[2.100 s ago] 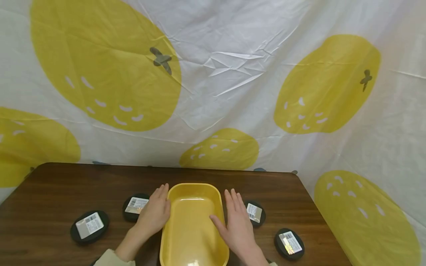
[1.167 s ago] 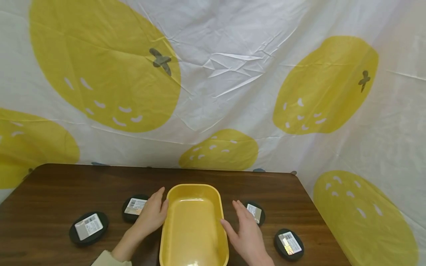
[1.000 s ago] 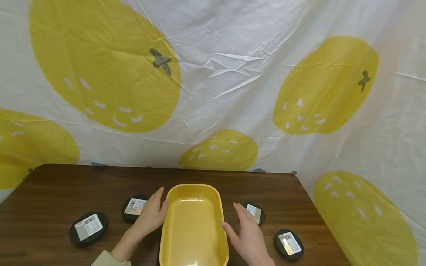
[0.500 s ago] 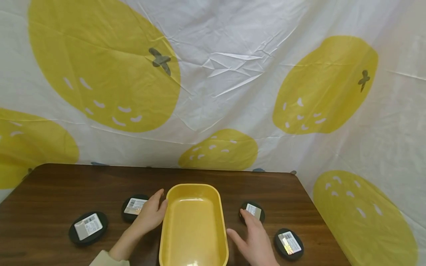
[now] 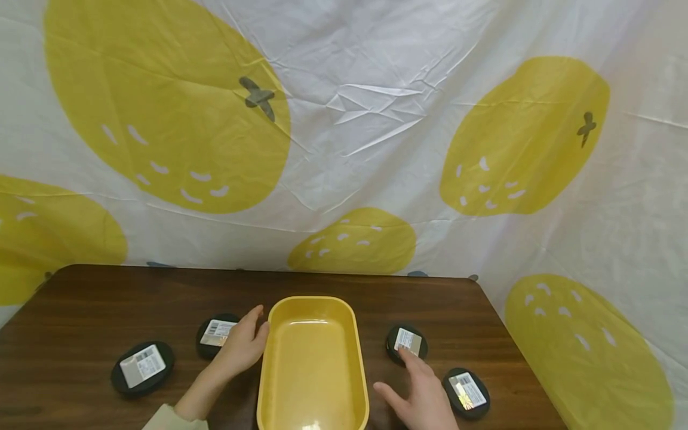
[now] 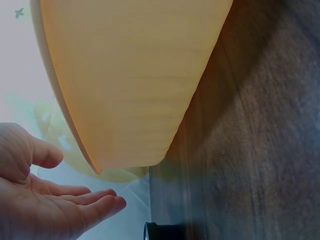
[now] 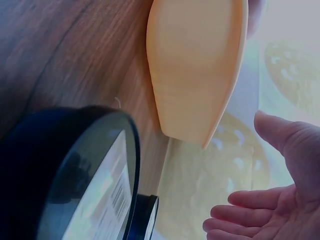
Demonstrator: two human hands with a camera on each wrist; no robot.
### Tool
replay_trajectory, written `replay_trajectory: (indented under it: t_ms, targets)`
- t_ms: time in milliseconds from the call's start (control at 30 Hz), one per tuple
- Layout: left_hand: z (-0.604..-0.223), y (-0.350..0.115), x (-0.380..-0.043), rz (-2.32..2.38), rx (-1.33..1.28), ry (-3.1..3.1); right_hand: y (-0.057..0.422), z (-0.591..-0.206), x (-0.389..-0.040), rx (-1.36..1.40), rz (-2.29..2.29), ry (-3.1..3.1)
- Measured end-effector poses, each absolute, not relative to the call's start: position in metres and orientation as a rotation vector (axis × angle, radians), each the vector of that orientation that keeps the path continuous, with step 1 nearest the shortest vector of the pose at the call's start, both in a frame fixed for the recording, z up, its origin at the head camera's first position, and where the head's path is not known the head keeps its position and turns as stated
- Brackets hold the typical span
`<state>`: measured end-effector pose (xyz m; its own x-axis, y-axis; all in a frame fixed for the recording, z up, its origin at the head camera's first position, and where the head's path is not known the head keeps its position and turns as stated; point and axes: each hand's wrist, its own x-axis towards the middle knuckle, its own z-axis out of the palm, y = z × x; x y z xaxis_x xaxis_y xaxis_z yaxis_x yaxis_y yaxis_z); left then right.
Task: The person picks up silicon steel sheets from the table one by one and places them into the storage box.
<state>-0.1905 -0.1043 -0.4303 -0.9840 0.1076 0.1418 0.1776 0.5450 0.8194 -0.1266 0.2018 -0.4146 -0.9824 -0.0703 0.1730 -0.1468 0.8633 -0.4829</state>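
A yellow rounded-rectangular basin (image 5: 313,370) with nothing in it stands on the dark wooden table. My left hand (image 5: 242,343) is beside its left wall, fingers relaxed; in the left wrist view the left hand (image 6: 45,195) is apart from the basin wall (image 6: 130,85). On the other side, my right hand (image 5: 421,397) hovers between the basin and two round black containers, one behind (image 5: 407,343) and one to the right (image 5: 466,394). The right wrist view has the right hand (image 7: 270,195) with thumb and fingers spread, holding nothing.
Two more round black containers, each with a white barcode label, lie on the left, one outer (image 5: 142,369) and one partly behind the left hand (image 5: 215,333). A white cloth with yellow lemon prints (image 5: 371,119) hangs behind the table (image 5: 177,286).
The right hand has drawn away from the basin's right side, moving right and toward me. My left hand has shifted slightly toward me. Basin and containers stay put.
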Motion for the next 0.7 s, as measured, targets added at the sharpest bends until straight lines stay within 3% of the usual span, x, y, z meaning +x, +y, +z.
replay_trajectory:
  t_ms: [700]
  targets:
    - [-0.436, -0.105, -0.193, -1.456, -0.217, -2.715, 0.233, -0.42, -0.118, 0.097, 0.689, -3.059]
